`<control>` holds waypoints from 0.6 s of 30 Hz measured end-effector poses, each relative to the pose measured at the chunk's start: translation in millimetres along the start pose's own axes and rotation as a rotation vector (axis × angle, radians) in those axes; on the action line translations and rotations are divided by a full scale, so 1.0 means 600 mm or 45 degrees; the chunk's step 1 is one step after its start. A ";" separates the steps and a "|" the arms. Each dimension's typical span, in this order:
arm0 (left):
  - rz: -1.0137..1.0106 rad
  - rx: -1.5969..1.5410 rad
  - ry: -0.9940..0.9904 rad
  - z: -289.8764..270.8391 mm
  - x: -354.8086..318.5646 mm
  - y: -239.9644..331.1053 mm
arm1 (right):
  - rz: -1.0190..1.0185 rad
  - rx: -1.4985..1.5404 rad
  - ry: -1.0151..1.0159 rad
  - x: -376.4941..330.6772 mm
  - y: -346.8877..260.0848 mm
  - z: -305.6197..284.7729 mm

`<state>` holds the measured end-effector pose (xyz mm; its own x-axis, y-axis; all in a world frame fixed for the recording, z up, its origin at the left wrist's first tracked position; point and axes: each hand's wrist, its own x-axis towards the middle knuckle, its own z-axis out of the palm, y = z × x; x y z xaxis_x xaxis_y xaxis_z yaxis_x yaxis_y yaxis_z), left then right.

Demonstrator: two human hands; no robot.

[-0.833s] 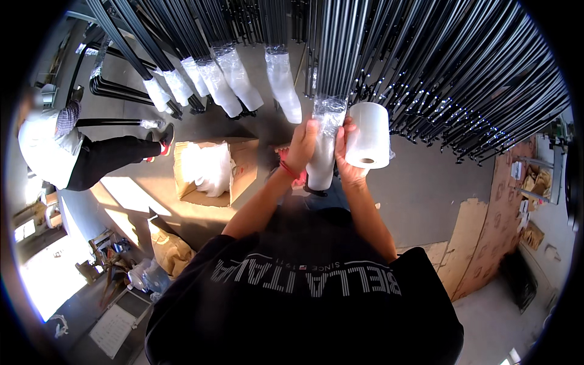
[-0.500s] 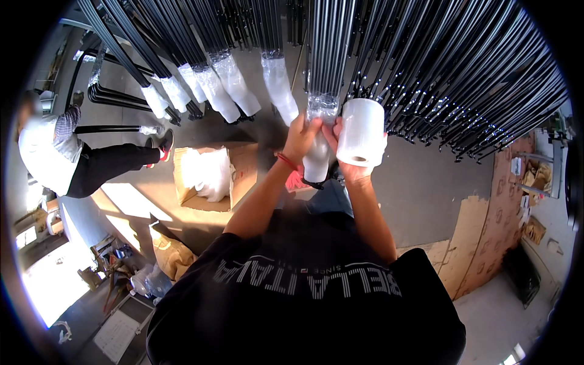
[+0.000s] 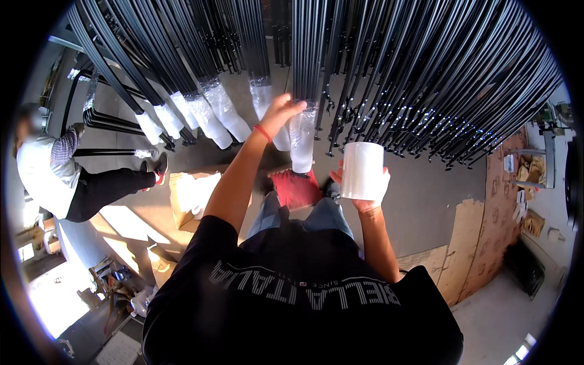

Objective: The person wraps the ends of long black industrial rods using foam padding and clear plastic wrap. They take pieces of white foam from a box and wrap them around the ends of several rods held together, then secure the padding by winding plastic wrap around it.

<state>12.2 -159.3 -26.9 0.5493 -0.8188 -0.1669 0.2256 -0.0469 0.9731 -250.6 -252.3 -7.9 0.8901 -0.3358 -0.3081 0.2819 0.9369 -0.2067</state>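
Observation:
My left hand is closed at the upper edge of the clear film on a bundle of black tubes, its thumb and fingers against the bundle's left side. The plastic wrap covers the bundle's lower end, which hangs over a red block-like object between my feet. In my right hand is a roll of stretch film, held upright and apart from the bundle on its right. My fingers curve round the roll's lower part, and some are hidden behind it.
More film-wrapped tube bundles hang at left. Many bare black tubes fill the right. An open cardboard box with white material stands left of my legs. Another person is at far left. Cardboard lies at right.
My left hand has moved up to the top of the wrap. My right hand has drawn the roll down and away from the bundle. The whole view has also shifted.

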 end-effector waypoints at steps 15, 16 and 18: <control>-0.022 0.818 -0.140 0.100 -0.169 -0.116 | -0.137 -0.969 0.226 0.054 0.054 -0.053; 0.003 0.580 -0.052 0.122 -0.181 -0.124 | -0.122 -1.066 0.250 0.057 0.063 -0.071; -0.056 0.219 -0.022 0.126 -0.190 -0.166 | -0.058 -1.674 0.157 0.063 0.066 -0.092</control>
<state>-133.9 -104.9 -93.0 0.5279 -0.8234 -0.2082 0.1069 -0.1788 0.9781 -225.5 -233.1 -78.9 0.8313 -0.4362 -0.3446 -0.3072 0.1563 -0.9387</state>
